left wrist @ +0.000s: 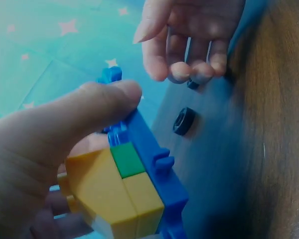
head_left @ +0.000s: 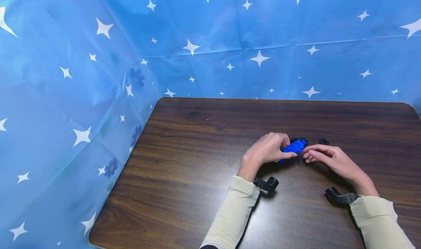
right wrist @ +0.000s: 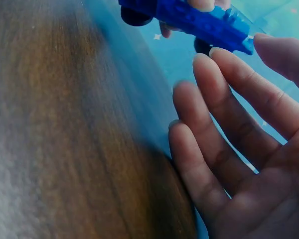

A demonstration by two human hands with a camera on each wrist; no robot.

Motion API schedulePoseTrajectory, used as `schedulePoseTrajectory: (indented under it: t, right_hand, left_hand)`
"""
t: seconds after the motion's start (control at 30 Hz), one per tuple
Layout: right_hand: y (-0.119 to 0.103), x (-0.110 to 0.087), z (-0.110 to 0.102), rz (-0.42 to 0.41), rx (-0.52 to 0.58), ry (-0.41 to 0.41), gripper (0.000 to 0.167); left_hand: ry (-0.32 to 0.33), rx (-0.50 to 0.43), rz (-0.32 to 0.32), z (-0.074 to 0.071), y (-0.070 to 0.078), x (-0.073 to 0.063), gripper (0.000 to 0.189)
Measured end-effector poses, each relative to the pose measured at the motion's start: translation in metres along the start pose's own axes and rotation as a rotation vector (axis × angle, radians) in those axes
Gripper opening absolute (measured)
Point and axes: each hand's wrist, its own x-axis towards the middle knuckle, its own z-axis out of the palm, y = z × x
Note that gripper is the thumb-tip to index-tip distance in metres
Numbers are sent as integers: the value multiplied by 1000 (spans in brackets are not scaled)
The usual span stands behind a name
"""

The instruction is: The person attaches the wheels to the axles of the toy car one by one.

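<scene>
My left hand (head_left: pixel 266 148) grips a blue toy-car chassis (head_left: pixel 296 146) made of building bricks, its thumb along the near side. A yellow block (left wrist: pixel 97 186) and a small green brick (left wrist: pixel 128 160) sit on the chassis in the left wrist view. Black wheels show along the chassis in the right wrist view, one wheel (right wrist: pixel 136 16) near its far end and another wheel (right wrist: pixel 203 46) close to my right fingertips. My right hand (head_left: pixel 329 159) hovers beside the chassis's right end, fingers loosely extended, thumb apart, nothing between them.
A loose black wheel (head_left: pixel 323 142) lies on the brown wooden table (head_left: pixel 184 161), just beyond my right hand. Blue sheets (head_left: pixel 210 29) with white stars hang behind the table and along its left side. Black wrist mounts (head_left: pixel 268 184) jut inward from both cuffs.
</scene>
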Motion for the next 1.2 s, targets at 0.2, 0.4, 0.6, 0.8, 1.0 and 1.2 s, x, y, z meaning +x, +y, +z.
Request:
schedulePoseTrajectory:
  t: [0.2,0.4,0.6,0.8,1.0,1.2]
  right_hand:
    - [-1,-1,1,-1,-55,6,29]
    - [-4,-2,-1,15,-98,-4,26]
    - [-8,-3,-3,82,-209,-11,23]
    - [-12,-4,-4,125,-269,-21,21]
    - [-14,-8,-11,144,-309,-25,20]
    - [-13,-13,-21,169,-390,-26,19]
  left_hand:
    - [86,-58,-146,1,-4,-2,40]
    - [180,-266,-287,2,-7,-2,40]
    - [276,-427,-395,0,-6,-3,40]
    - [314,-479,-470,1,-6,-4,38]
    - [333,-520,-514,1,-5,-4,38]
    - [333,-547,-543,0,-5,-4,37]
